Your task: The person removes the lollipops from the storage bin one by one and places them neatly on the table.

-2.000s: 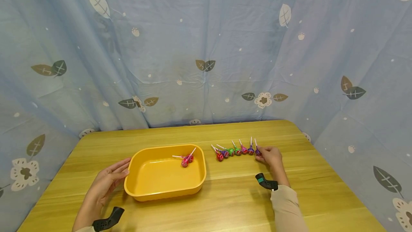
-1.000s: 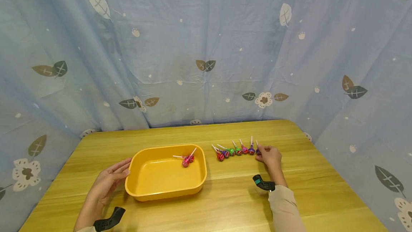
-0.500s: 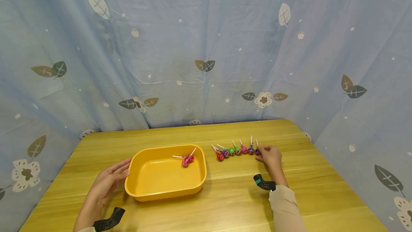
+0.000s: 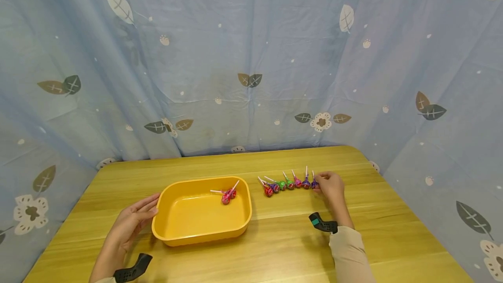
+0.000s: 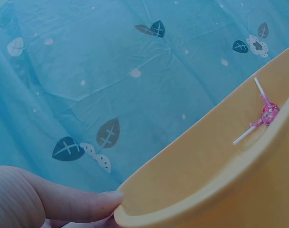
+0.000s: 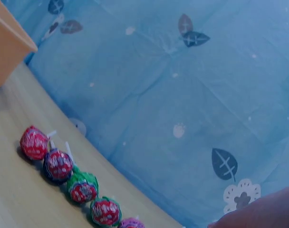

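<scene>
At the yellow plastic tray's (image 4: 200,233) left end, my left hand (image 4: 129,222) touches the outer rim with extended thumb and fingers; the left wrist view shows the thumb tip (image 5: 111,198) right at the rim corner. Two pink-red lollipops (image 4: 225,198) lie crossed inside the tray. My right hand (image 4: 331,185) is at the right end of a row of wrapped lollipops, fingertips apart close around the last purple lollipop (image 4: 314,184). Its wrapped head shows between them. The right wrist view catches only part of a finger (image 6: 261,211); that lollipop is out of frame there.
Left of the last one, the row has another purple lollipop (image 4: 306,184), a pink one (image 4: 298,183), two green ones (image 4: 290,184), a purple one (image 4: 276,188) and a red one (image 4: 268,191). Behind the wooden table (image 4: 291,248) hangs a blue patterned curtain (image 4: 212,64).
My right hand's fingers have drawn slightly up and away from the last purple lollipop, so more of it shows. The left hand and the tray stay put.
</scene>
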Tool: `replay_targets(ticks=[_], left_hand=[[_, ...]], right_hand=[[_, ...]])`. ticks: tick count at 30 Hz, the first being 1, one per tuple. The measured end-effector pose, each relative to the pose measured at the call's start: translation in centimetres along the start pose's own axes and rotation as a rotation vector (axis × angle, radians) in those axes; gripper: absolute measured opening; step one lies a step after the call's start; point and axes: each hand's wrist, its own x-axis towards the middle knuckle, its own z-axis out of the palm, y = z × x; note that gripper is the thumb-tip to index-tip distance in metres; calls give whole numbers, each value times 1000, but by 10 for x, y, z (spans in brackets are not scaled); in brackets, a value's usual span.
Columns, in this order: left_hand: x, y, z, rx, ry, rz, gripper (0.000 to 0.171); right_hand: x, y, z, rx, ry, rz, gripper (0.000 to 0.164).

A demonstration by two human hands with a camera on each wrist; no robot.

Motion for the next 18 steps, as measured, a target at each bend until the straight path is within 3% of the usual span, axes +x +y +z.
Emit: replay_targets(ticks=[10, 18], left_hand=[[-1, 3, -2, 8, -5, -10, 72], [0, 0, -1, 12, -6, -7, 69]], right_hand=[[-14, -28, 16, 131, -139, -31, 30], [-33, -49, 54, 224, -313, -73, 27]])
